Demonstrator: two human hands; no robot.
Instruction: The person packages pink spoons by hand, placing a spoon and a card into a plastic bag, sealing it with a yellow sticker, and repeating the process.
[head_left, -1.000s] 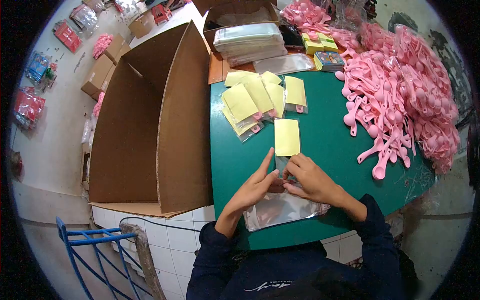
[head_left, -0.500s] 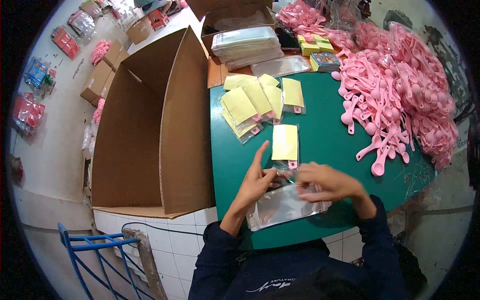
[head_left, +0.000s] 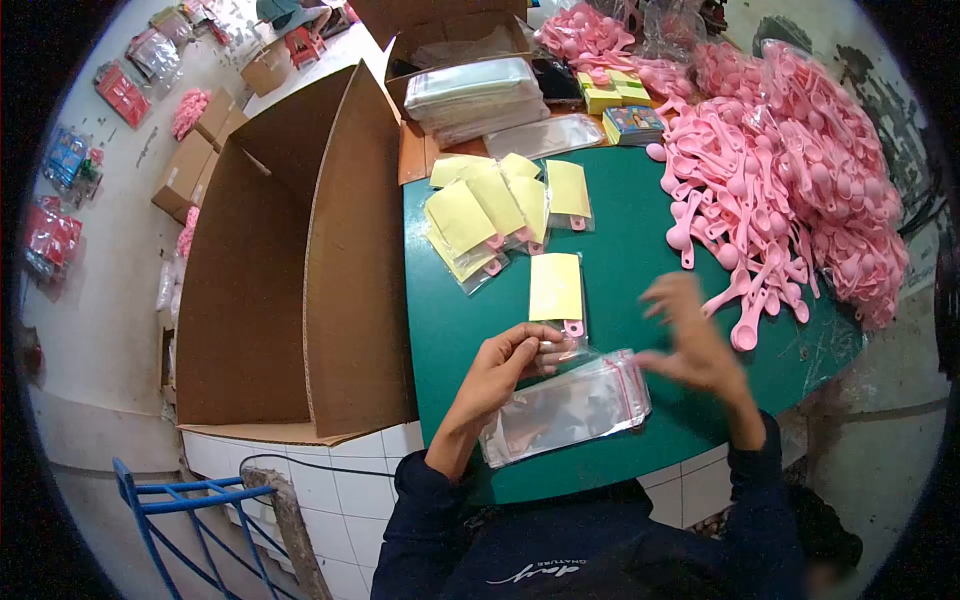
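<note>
My left hand (head_left: 505,372) is closed, its fingertips on a clear plastic bag (head_left: 572,348) at the lower end of the packet with a yellow card (head_left: 555,287). A pink spoon handle (head_left: 573,327) pokes out below that card. Just under my left hand lies a stack of clear bags (head_left: 560,410) with red-lined flaps at its right end. My right hand (head_left: 692,338), blurred by motion, is raised to the right of the stack with thumb and fingers apart, holding nothing visible. The pile of pink spoons (head_left: 745,220) is beyond it.
Several finished-looking packets with yellow cards (head_left: 465,215) lie farther back on the green table (head_left: 620,220). More clear bags (head_left: 475,95), small card stacks (head_left: 633,125) and bagged spoons (head_left: 850,200) stand behind. A large open cardboard box (head_left: 360,260) adjoins the table's left side.
My right hand has left the bag stack and moved right and up, its fingers spreading. My left index finger, pointing up before, is now curled down. The view has shifted slightly.
</note>
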